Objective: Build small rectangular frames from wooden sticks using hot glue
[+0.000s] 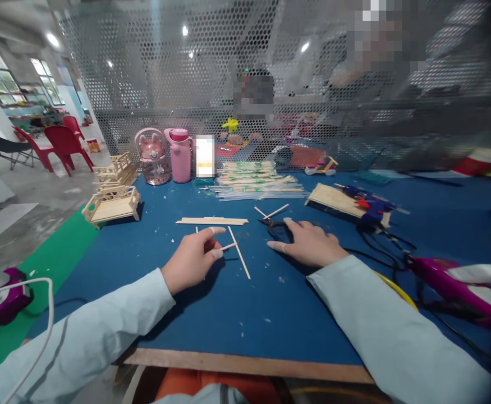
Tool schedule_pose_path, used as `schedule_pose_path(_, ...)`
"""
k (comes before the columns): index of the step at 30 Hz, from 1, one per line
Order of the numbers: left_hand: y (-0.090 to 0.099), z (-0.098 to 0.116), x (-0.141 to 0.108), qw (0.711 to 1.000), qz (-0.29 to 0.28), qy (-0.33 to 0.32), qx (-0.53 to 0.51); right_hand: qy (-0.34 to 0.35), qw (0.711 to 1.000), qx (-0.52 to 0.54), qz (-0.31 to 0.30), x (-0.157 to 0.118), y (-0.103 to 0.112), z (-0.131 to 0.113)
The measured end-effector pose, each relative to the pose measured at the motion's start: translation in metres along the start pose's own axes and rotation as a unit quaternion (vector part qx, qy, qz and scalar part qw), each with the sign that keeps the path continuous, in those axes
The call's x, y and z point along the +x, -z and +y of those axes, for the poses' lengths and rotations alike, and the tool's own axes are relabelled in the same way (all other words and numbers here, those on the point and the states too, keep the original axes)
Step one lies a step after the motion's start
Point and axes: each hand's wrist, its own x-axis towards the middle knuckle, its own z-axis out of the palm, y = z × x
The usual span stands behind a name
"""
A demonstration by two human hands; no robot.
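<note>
My left hand (197,255) pinches a thin wooden stick (229,247) between thumb and fingers. That stick meets a longer wooden stick (240,255) lying slanted on the blue table; another stick end shows behind the hand. My right hand (310,242) is over dark-handled cutting pliers (275,225), with its fingers curved around the handles, which it partly hides. White coverings sit on some fingertips of both hands. Two short stick pieces (275,212) lie crossed near the pliers' jaws. Behind my left hand rests a small row of flat wooden sticks (211,221).
Small wooden bench models (113,205) stand at left. A pink bottle (180,157), a clear cup (155,160) and a lit screen (205,157) line the mesh panel (165,73), beside bagged sticks (253,179). A glue gun (371,205), cables and a purple power strip (459,286) occupy the right.
</note>
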Motion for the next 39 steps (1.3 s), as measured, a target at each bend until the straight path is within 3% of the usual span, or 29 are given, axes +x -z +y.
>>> schedule_pose_path(5,-0.009,0.005,-0.006,0.997,-0.043,-0.044,0.041,0.018,0.996,0.037,0.074,0.001,-0.001,-0.002)
schedule_pose_path(9,-0.027,0.007,-0.012,0.991,-0.07,-0.078,0.082,0.166,0.973,0.107,0.122,-0.008,0.003,-0.011)
schedule_pose_path(13,-0.023,0.007,-0.012,0.982,-0.06,-0.102,0.148,0.312,0.936,0.156,0.054,-0.027,0.01,-0.027)
schedule_pose_path(18,0.02,0.001,-0.002,0.989,0.04,-0.092,0.111,0.425,0.884,0.186,-0.058,-0.041,0.01,-0.039)
schedule_pose_path(20,0.036,-0.006,0.002,0.992,-0.002,-0.069,0.103,0.439,0.878,0.18,-0.067,-0.042,0.007,-0.041)
schedule_pose_path(23,0.046,-0.016,0.006,0.982,-0.164,-0.041,0.089,0.447,0.878,0.161,-0.052,-0.043,0.004,-0.045)
schedule_pose_path(25,0.045,-0.02,0.006,0.966,-0.233,-0.036,0.107,0.456,0.877,0.151,-0.036,-0.045,0.002,-0.047)
schedule_pose_path(31,0.039,-0.023,0.005,0.955,-0.237,-0.063,0.169,0.447,0.882,0.148,0.014,-0.052,-0.002,-0.054)
schedule_pose_path(39,0.041,-0.018,0.005,0.944,-0.253,-0.066,0.2,0.411,0.901,0.139,-0.011,-0.051,-0.003,-0.055)
